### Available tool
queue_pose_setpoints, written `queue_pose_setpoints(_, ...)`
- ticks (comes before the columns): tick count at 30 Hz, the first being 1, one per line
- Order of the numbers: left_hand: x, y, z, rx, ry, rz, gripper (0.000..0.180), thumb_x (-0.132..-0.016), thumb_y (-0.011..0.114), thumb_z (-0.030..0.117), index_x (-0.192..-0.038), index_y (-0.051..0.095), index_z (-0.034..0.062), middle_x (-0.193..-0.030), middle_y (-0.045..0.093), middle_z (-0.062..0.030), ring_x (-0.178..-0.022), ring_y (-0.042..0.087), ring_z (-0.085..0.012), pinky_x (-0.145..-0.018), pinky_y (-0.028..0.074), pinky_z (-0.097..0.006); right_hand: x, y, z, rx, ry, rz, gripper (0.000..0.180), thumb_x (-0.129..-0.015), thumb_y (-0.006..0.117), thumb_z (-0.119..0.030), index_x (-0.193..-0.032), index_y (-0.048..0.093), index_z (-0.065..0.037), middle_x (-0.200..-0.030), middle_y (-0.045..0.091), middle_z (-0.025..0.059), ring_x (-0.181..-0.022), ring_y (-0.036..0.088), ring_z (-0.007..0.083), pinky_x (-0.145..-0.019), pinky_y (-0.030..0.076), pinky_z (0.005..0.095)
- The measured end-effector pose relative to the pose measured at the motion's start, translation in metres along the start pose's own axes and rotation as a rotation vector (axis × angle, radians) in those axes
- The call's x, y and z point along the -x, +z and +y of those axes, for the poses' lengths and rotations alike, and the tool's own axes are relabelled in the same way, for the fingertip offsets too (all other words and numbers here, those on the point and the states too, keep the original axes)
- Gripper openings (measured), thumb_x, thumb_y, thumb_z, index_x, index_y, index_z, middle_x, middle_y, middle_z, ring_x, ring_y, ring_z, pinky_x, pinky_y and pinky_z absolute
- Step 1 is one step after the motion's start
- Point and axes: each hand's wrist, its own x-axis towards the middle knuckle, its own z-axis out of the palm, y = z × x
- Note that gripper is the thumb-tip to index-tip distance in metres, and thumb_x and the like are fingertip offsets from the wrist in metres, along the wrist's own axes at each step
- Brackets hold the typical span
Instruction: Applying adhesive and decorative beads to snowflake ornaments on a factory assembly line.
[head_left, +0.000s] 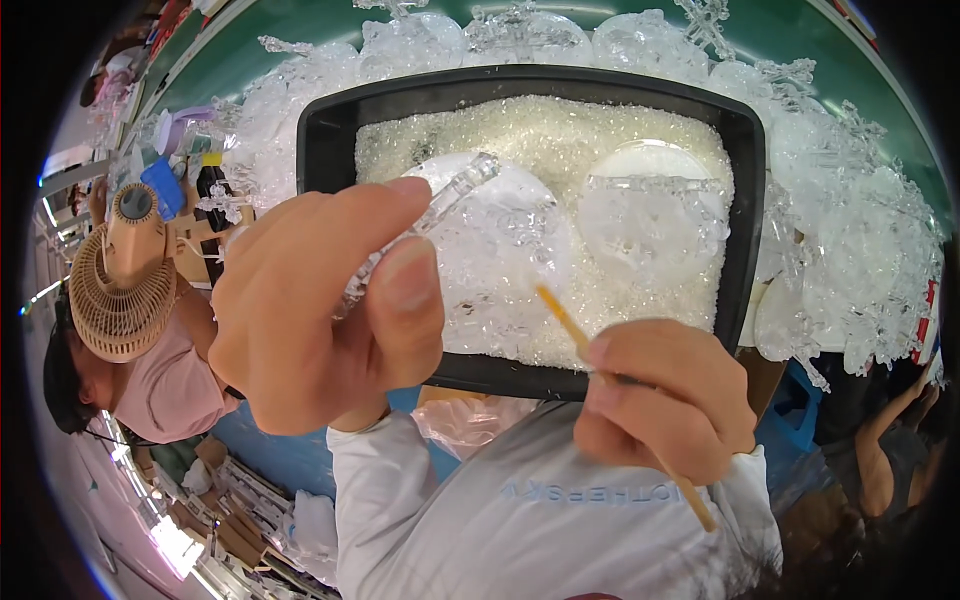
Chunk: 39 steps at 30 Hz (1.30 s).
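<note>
Raised over the left part of the black tray [752,220], my left hand [310,310] is closed, thumb and forefinger pinching a clear rod-like plastic piece [455,192]. Its lower end is partly covered by my fingers. My right hand [670,400] grips a thin yellowish stick [565,318] at the tray's near edge. The stick slants, its brighter tip pointing up toward the clear piece but apart from it. Under my hands the tray holds glittering whitish granules [560,115]. A round whitish translucent piece [655,225] lies in them at right; another [500,235] is partly behind my left hand.
Many clear plastic pieces [850,240] are heaped around the tray's far and right sides on a green table [330,25]. A beige fan [125,280] and a blue object [163,187] stand at left. One person [170,390] sits at left, another [885,450] at right.
</note>
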Motion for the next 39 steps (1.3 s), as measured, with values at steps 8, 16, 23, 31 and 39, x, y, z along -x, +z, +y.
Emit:
queue_pose_setpoints(8, 0.002, -0.001, 0.001, -0.017, -0.009, -0.012, 0.029, -0.103, 0.059, 0.016, -0.106, 0.064, -0.0129, -0.076, 0.074, -0.0197, -0.056, 0.059, -0.0139, -0.053, 0.047, -0.023, -0.001, -0.001, 0.002, -0.022, -0.018, -0.002, 0.024, -0.054, 0.073, 0.006, -0.076, 0.064, 0.005, -0.074, 0.066, 0.0188, -0.054, 0.067, 0.0277, -0.048, 0.059, 0.0333)
queue_pose_setpoints(16, 0.002, 0.001, 0.001, 0.057, 0.027, 0.004, 0.033, -0.104, 0.058, 0.02, -0.103, 0.065, -0.0122, -0.077, 0.074, -0.0198, -0.06, 0.061, -0.0149, -0.056, 0.048, -0.025, 0.001, -0.002, 0.0, -0.146, 0.071, -0.056, 0.023, -0.057, 0.075, 0.006, -0.078, 0.064, 0.005, -0.076, 0.067, 0.0206, -0.056, 0.068, 0.0302, -0.05, 0.06, 0.0346)
queue_pose_setpoints(23, 0.001, 0.003, 0.008, -0.005, -0.116, 0.002, 0.032, -0.104, 0.06, 0.017, -0.105, 0.07, -0.013, -0.081, 0.075, -0.0173, -0.063, 0.062, -0.0118, -0.057, 0.047, -0.022, 0.004, -0.007, 0.0, -0.172, 0.094, -0.07, 0.028, -0.06, 0.076, 0.008, -0.086, 0.066, 0.006, -0.08, 0.067, 0.0224, -0.06, 0.069, 0.0311, -0.051, 0.06, 0.0361)
queue_pose_setpoints(31, -0.002, 0.017, 0.007, -0.221, -0.239, 0.048, 0.019, -0.102, 0.065, 0.01, -0.102, 0.076, -0.0053, -0.071, 0.073, -0.0042, -0.058, 0.058, -0.0025, -0.054, 0.045, -0.017, 0.005, -0.008, -0.005, -0.187, -0.034, -0.156, 0.033, -0.066, 0.078, 0.007, -0.097, 0.068, 0.008, -0.092, 0.068, 0.0278, -0.064, 0.069, 0.0328, -0.055, 0.061, 0.0378)
queue_pose_setpoints(39, -0.003, 0.021, 0.004, -0.094, 0.155, 0.191, 0.026, -0.101, 0.06, 0.007, -0.103, 0.068, -0.0176, -0.078, 0.073, -0.0194, -0.054, 0.061, -0.0116, -0.05, 0.047, -0.021, 0.002, -0.006, -0.008, -0.153, 0.065, -0.253, 0.03, -0.072, 0.076, 0.003, -0.1, 0.069, 0.01, -0.093, 0.067, 0.0291, -0.07, 0.07, 0.034, -0.059, 0.06, 0.0367)
